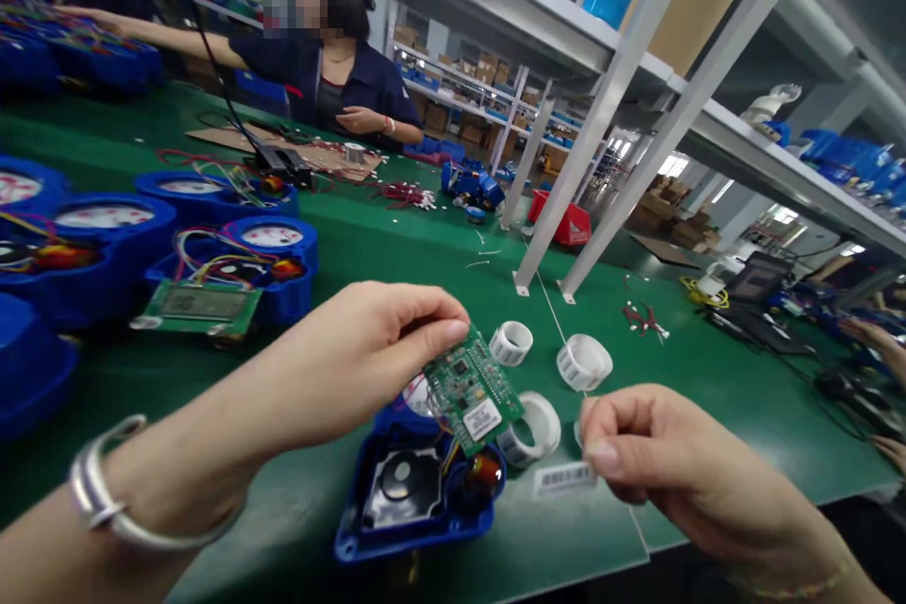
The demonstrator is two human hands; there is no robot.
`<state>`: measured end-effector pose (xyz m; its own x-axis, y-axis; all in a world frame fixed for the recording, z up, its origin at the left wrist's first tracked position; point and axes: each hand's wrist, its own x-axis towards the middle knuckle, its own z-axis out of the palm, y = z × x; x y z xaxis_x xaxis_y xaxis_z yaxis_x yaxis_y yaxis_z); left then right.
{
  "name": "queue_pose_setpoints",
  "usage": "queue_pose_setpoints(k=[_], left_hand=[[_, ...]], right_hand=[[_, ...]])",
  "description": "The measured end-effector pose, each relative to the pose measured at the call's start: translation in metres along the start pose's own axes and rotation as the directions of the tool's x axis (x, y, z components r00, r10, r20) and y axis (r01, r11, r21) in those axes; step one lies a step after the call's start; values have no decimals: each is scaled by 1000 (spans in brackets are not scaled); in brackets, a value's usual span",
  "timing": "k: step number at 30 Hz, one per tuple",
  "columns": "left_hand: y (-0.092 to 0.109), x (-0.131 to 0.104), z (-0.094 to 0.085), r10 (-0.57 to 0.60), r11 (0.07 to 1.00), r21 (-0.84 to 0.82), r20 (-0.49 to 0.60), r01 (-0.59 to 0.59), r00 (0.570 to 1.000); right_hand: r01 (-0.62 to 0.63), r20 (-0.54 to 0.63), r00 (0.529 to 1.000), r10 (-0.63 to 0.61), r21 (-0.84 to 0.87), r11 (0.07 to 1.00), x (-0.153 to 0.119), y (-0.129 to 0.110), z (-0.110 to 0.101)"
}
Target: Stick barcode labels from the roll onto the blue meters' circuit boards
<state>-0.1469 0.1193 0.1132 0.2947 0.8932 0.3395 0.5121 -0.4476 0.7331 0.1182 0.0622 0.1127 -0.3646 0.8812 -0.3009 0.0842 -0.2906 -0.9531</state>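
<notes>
Between the thumb and fingers of my left hand is a green circuit board, tilted, with a white label stuck near its lower corner. Below the board sits an open blue meter housing, and thin wires run between the two. My right hand is closed in a pinch on a barcode sticker, which hangs to the left of the fingertips. Close by stand rolls of labels, among them a large roll, a second roll and a smaller roll.
More blue housings with wires fill the left side; one carries a display board. Metal shelf posts rise from the green table. A co-worker sits across. A red bin and a laptop stand farther back.
</notes>
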Motion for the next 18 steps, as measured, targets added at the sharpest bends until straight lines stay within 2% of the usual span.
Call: queue_pose_setpoints(k=[2,5,8,13,18], left_hand=[[12,12,2,75,993,83,100,-83,992],[24,25,9,137,978,126,207,-165,969],[27,30,14,149,967,163,258,-195,955],[23,31,14,71,953,265,272,-146,960],[19,30,15,126,954,225,302,-199,945]], right_hand=[[-160,36,987,159,38,986,2,-3,5],[-254,6,967,255,67,965,6,-1,13],[-293,5,956,294,113,949,6,3,16],[-333,27,942,335,210,919,5,9,22],[-340,50,940,339,253,906,7,13,30]])
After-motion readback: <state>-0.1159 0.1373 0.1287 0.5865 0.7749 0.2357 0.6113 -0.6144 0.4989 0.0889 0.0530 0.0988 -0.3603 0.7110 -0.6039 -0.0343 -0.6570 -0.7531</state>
